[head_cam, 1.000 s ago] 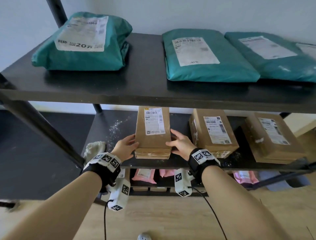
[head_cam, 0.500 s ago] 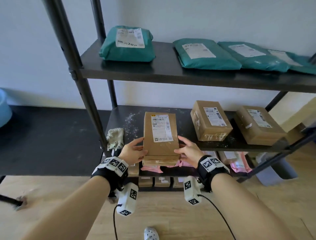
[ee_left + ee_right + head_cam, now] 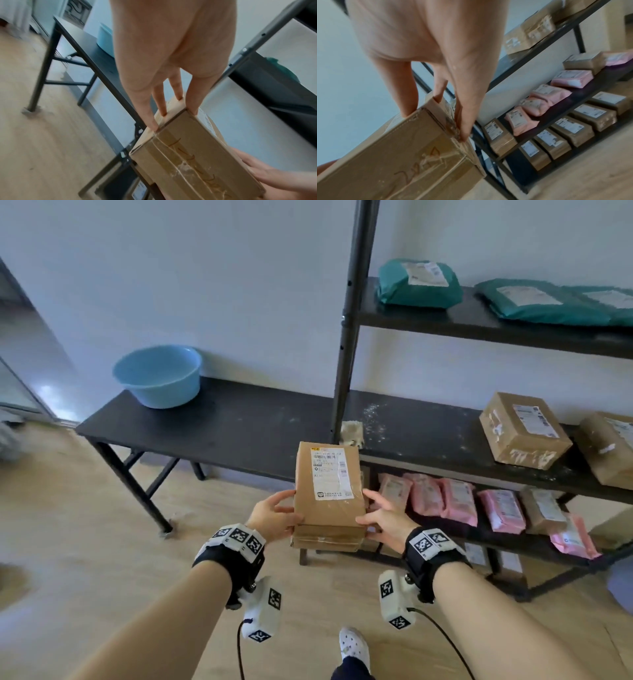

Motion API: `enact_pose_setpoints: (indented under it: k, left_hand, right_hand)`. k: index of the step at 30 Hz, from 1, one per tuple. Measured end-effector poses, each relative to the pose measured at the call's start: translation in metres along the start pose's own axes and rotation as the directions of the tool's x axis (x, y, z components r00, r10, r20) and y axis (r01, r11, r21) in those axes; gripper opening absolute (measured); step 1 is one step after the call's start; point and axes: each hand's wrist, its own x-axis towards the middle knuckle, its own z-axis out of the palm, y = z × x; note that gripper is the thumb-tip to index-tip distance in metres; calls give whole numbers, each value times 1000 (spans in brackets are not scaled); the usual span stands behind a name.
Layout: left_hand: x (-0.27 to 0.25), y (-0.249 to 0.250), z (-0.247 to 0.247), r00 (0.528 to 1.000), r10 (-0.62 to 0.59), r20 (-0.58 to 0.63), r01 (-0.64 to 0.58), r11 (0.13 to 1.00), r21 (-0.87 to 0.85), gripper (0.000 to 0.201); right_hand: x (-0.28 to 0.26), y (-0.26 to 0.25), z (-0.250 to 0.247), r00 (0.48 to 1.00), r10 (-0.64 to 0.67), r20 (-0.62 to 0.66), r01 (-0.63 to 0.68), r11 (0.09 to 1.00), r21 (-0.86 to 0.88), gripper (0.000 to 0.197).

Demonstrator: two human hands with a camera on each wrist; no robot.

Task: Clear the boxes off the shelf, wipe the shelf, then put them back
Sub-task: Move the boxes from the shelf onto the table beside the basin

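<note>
I hold a long brown cardboard box (image 3: 329, 494) with a white label in the air, in front of the black shelf unit. My left hand (image 3: 274, 517) grips its left side, thumb on top, fingers (image 3: 160, 106) against the side. My right hand (image 3: 385, 518) grips the right side the same way, fingers (image 3: 462, 121) along the taped edge of the box (image 3: 399, 155). The dusty middle shelf (image 3: 428, 436) carries two more brown boxes (image 3: 522, 431) at the right and a crumpled cloth (image 3: 352, 433) by the post.
A low black bench (image 3: 219, 433) stands left of the shelf unit with a blue basin (image 3: 158, 380) on it. Green mailer bags (image 3: 419, 284) lie on the top shelf. Pink packets (image 3: 459, 501) and small boxes fill the lower shelves. Wooden floor lies below.
The box has come off the middle shelf and moved left and toward me, still held in both hands. My view has swung left, bringing the bench and basin into sight.
</note>
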Motion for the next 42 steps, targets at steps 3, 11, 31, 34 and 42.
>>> enact_pose_setpoints:
  k: [3,11,31,34,42]
  left_hand:
    - [-8,-1,-45,998,24,-64,-24,1000,-5,57]
    - [25,33,-131,973,85,-213,-99,994,-55,48]
    - [363,158,-315,959,78,-273,-72,997,31,57]
    - [383,162,-325,956,98,-276,-86,995,53,51]
    - [407,160,-336,939,143,-312,-44,952,304,48]
  right_hand:
    - [10,-12,47,998,-12,69,12,1000,1,75]
    - [75,-65,138,986,-74,147,82,995,-52,75]
    - [409,-203,256,994,-15,106,7,997,74,79]
    - [427,-208,262,995,8,100,-15,998,65,81]
    - [448,-205,279,998,10,65,-1,992,-124,88]
